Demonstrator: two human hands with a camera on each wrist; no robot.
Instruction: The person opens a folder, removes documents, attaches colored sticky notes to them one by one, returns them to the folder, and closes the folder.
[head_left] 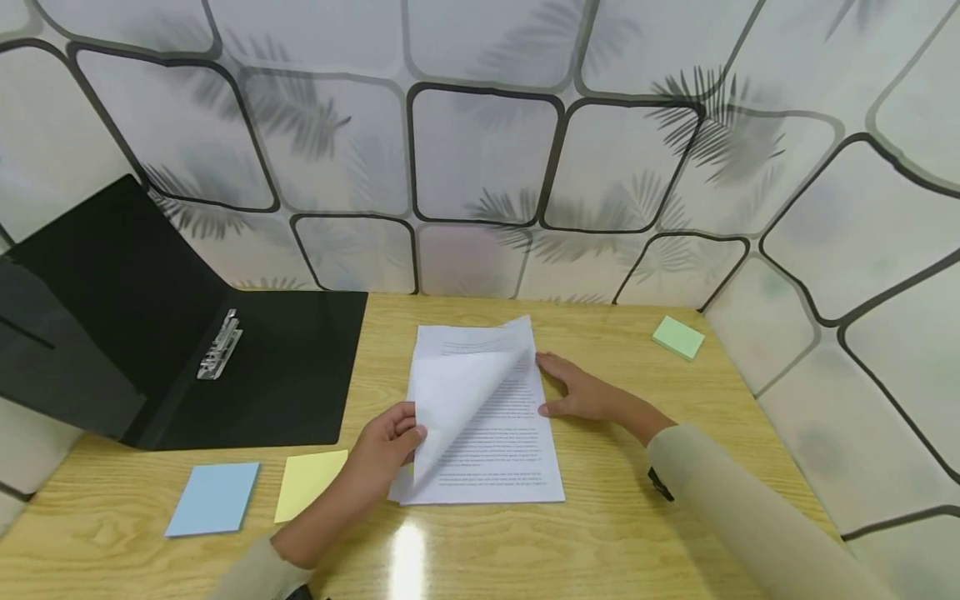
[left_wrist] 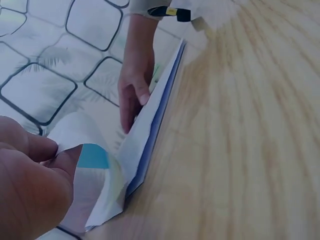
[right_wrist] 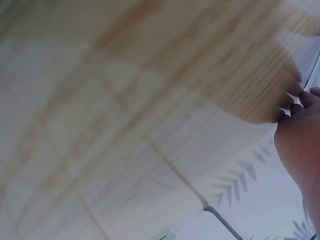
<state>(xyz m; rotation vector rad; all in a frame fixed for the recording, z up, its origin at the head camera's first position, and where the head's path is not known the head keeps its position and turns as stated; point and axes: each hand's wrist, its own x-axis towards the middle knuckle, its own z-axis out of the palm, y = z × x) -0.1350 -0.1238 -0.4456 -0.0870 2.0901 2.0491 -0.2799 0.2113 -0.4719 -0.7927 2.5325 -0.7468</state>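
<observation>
A stack of printed white paper lies on the wooden table in front of me. Its top sheet is folded over toward the left in a loose curl, baring the printed lines of the page beneath. My left hand pinches the lifted side of that sheet between thumb and fingers; the curled paper also shows in the left wrist view. At the stack's right edge, my right hand rests with thumb and fingertips touching the paper, fingers fairly straight. In the right wrist view, only part of the right hand appears.
An open black folder with a metal clip stands at the left, its cover raised against the wall. Blue sticky notes and yellow sticky notes lie at the front left. Green sticky notes sit back right. Patterned walls border the table.
</observation>
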